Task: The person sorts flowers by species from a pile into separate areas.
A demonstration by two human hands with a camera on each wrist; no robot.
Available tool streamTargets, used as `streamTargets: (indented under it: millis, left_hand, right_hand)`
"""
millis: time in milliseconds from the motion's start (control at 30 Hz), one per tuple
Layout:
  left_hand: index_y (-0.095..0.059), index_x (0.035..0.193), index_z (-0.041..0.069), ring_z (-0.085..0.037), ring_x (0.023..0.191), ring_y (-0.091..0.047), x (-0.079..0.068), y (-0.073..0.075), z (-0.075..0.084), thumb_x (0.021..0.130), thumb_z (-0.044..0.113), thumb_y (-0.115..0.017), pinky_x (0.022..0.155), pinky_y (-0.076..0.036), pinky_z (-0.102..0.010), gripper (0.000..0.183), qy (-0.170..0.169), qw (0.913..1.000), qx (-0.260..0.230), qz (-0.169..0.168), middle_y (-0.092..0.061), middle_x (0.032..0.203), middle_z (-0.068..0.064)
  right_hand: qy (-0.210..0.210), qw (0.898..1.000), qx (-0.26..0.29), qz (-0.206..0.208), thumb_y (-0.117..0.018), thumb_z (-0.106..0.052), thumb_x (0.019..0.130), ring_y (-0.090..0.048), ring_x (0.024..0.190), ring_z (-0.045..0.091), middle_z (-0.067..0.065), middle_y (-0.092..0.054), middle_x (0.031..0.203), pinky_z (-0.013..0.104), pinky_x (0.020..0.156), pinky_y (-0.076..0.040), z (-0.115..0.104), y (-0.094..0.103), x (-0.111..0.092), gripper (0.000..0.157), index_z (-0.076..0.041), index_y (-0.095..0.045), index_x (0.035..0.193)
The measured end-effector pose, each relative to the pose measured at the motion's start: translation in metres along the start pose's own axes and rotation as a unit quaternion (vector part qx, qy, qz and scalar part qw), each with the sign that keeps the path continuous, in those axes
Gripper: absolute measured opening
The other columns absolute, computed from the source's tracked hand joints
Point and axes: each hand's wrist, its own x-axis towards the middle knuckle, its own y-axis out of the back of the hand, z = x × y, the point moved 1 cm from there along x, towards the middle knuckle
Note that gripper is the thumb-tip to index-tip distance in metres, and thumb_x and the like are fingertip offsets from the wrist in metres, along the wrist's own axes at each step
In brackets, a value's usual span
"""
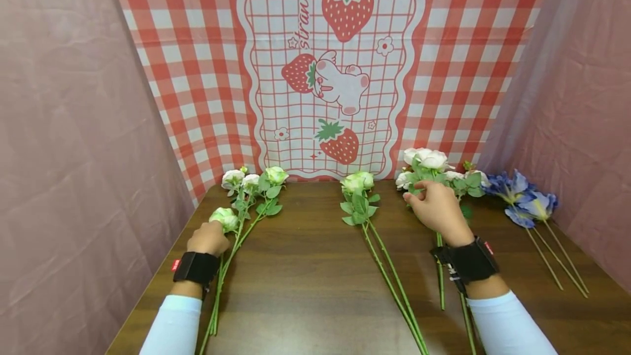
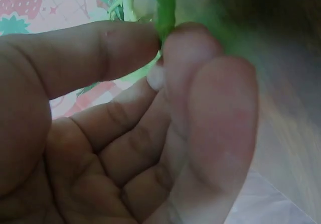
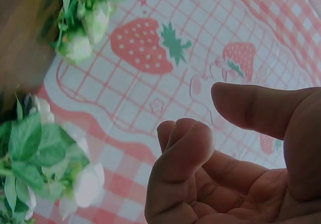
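At the left of the table, my left hand (image 1: pixel 208 239) pinches a green flower stem (image 2: pixel 166 5) between thumb and fingertips, as the left wrist view shows. Just above that hand in the head view is a pale green rose (image 1: pixel 224 218). White roses (image 1: pixel 233 179) and another green rose (image 1: pixel 276 175) lie beside it, their stems running toward me. My right hand (image 1: pixel 439 207) hovers over a bunch of white roses (image 1: pixel 430 158), overlapping part of it. Its fingers are loosely curled with a gap to the thumb (image 3: pixel 251 106), and it holds nothing.
Two-stemmed pale green roses (image 1: pixel 358 182) lie mid-table on the brown wooden tabletop (image 1: pixel 296 278). Blue flowers (image 1: pixel 539 205) with thin stems lie at the far right. A strawberry-print checked cloth (image 1: pixel 325 97) hangs behind, and pink curtains (image 1: pixel 74 125) flank the table.
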Motion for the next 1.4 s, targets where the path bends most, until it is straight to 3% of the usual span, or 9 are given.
streamTargets:
  millis: [300,500,633,800,967,1067,1167,1267,1400]
  left_hand:
    - [-0.069,0.091,-0.006,-0.051,0.089,-0.064,-0.003,0.012,0.002,0.083,0.006,-0.057,0.063,-0.053,-0.054,0.019,0.002,0.9992,-0.013,0.037,-0.064,0.106,-0.038]
    - [-0.069,0.091,-0.009,-0.055,0.086,-0.064,-0.007,0.020,0.009,0.085,0.007,-0.053,0.063,-0.052,-0.060,0.024,-0.016,0.9948,-0.024,0.097,-0.064,0.103,-0.039]
    - [-0.066,0.077,-0.005,-0.056,0.085,-0.064,-0.011,0.027,0.016,0.088,0.010,-0.051,0.063,-0.051,-0.062,0.024,-0.025,0.9873,-0.044,0.151,-0.066,0.099,-0.038]
    - [-0.048,0.054,0.009,-0.052,0.074,-0.066,-0.018,0.037,0.027,0.093,0.014,-0.054,0.064,-0.050,-0.062,0.039,-0.063,0.9704,-0.065,0.224,-0.064,0.073,-0.025]
    - [-0.042,0.052,0.013,-0.034,0.056,-0.055,-0.026,0.038,0.047,0.096,0.014,-0.059,0.060,-0.048,-0.055,0.047,-0.112,0.9498,-0.075,0.283,-0.043,0.054,-0.005]
    - [-0.052,0.055,0.010,-0.030,0.055,-0.054,-0.030,0.030,0.064,0.097,0.013,-0.061,0.059,-0.048,-0.052,0.043,-0.148,0.9358,-0.089,0.307,-0.047,0.054,-0.004]
    - [-0.068,0.069,0.004,-0.030,0.057,-0.061,-0.034,0.020,0.082,0.097,0.013,-0.065,0.060,-0.051,-0.051,0.029,-0.190,0.9203,-0.108,0.325,-0.061,0.060,-0.007]
    - [-0.074,0.085,-0.001,-0.027,0.063,-0.068,-0.040,0.010,0.097,0.095,0.012,-0.070,0.062,-0.055,-0.049,0.017,-0.229,0.9056,-0.125,0.334,-0.071,0.070,-0.010]
    - [-0.074,0.086,0.000,-0.019,0.061,-0.067,-0.051,0.001,0.114,0.095,0.013,-0.073,0.060,-0.055,-0.041,0.016,-0.268,0.8964,-0.140,0.324,-0.071,0.071,-0.008]
  right_hand:
    - [0.038,0.999,0.002,-0.015,-0.067,-0.020,0.100,-0.051,0.053,0.014,0.005,-0.065,0.072,0.035,0.059,-0.043,-0.012,-0.027,-0.004,0.043,0.012,-0.061,0.127]
    - [0.042,0.999,0.009,-0.027,-0.067,-0.021,0.100,-0.051,0.055,0.014,0.005,-0.065,0.076,0.034,0.059,-0.044,-0.020,-0.036,-0.008,0.043,0.010,-0.061,0.129]
    - [0.048,0.998,0.021,-0.034,-0.067,-0.020,0.100,-0.053,0.054,0.014,0.005,-0.066,0.077,0.034,0.057,-0.044,-0.025,-0.040,-0.011,0.042,0.009,-0.061,0.129]
    - [0.062,0.997,0.021,-0.030,-0.068,-0.023,0.100,-0.053,0.056,0.012,0.004,-0.066,0.078,0.033,0.057,-0.044,-0.032,-0.041,-0.014,0.041,0.008,-0.062,0.127]
    - [0.070,0.997,0.020,-0.023,-0.068,-0.023,0.100,-0.053,0.058,0.013,0.004,-0.066,0.079,0.033,0.059,-0.044,-0.036,-0.040,-0.016,0.040,0.007,-0.064,0.126]
    - [0.076,0.997,0.020,-0.020,-0.069,-0.024,0.100,-0.053,0.059,0.012,0.003,-0.066,0.080,0.032,0.058,-0.044,-0.038,-0.039,-0.018,0.039,0.006,-0.064,0.125]
    - [0.085,0.996,0.025,-0.022,-0.068,-0.024,0.100,-0.052,0.057,0.012,0.003,-0.066,0.080,0.031,0.058,-0.043,-0.041,-0.039,-0.019,0.039,0.006,-0.064,0.125]
    - [0.092,0.995,0.031,-0.022,-0.068,-0.024,0.100,-0.051,0.057,0.012,0.003,-0.066,0.080,0.032,0.059,-0.043,-0.043,-0.040,-0.019,0.039,0.005,-0.064,0.125]
    - [0.098,0.994,0.040,-0.025,-0.069,-0.024,0.100,-0.053,0.059,0.012,0.004,-0.066,0.081,0.034,0.061,-0.046,-0.049,-0.042,-0.021,0.039,0.005,-0.065,0.125]
